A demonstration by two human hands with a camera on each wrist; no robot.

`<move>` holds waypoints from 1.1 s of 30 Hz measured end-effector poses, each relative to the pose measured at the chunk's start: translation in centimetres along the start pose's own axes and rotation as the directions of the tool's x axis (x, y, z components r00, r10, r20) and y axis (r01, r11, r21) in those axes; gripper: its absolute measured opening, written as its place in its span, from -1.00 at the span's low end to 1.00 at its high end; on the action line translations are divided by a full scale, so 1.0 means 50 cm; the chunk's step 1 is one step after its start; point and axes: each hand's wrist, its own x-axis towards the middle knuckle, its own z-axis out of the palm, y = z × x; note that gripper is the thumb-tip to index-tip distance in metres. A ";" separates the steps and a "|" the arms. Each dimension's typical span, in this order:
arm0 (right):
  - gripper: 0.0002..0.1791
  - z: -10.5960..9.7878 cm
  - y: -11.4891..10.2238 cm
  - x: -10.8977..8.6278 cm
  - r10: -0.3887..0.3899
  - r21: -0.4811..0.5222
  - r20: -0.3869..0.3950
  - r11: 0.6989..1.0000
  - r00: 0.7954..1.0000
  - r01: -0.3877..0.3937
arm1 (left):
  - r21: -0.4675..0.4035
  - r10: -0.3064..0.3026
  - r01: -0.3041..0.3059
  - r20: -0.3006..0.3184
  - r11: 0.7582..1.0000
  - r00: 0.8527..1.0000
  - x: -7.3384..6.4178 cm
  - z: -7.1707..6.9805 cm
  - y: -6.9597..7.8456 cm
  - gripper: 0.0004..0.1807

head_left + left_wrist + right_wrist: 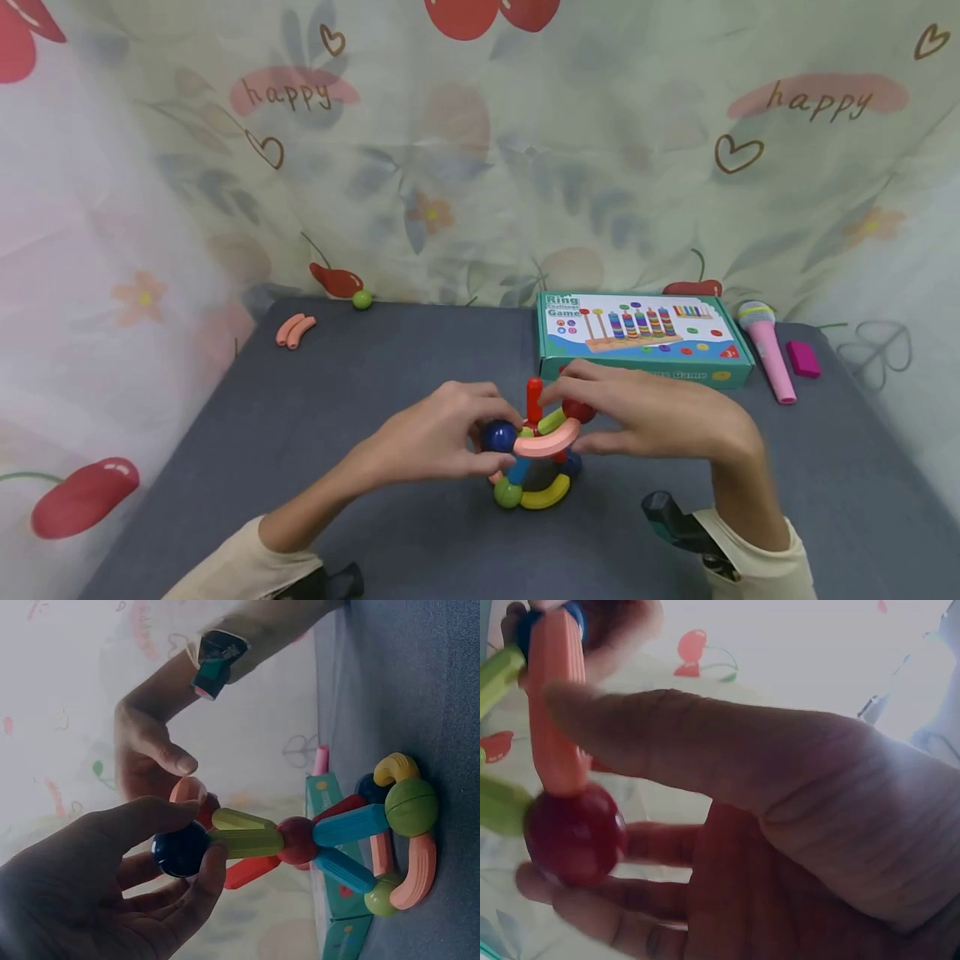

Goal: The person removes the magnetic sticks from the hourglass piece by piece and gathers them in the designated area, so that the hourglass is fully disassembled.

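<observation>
Our left hand [456, 427] pinches a part-hidden blue ball [498, 436], our right hand [648, 410] holds a red ball [574, 834], the peach rod [549, 442] between roughly paralleling the worktop's far edge [450, 315].

Left grip [457, 429] pinches while right grip [645, 408] points inward, thumb [607, 443] apart, wrist [738, 450] bent

The head view is evenly bright, but the right wrist view has upper-right glare and a shadowed right hand [780, 825].
</observation>
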 end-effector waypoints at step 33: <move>-0.94 0.013 -0.004 0.027 -0.059 -0.022 0.040 0.998 0.997 0.060 | -0.301 -0.119 0.104 -0.032 0.948 0.992 -0.001 -0.003 -0.041 -0.74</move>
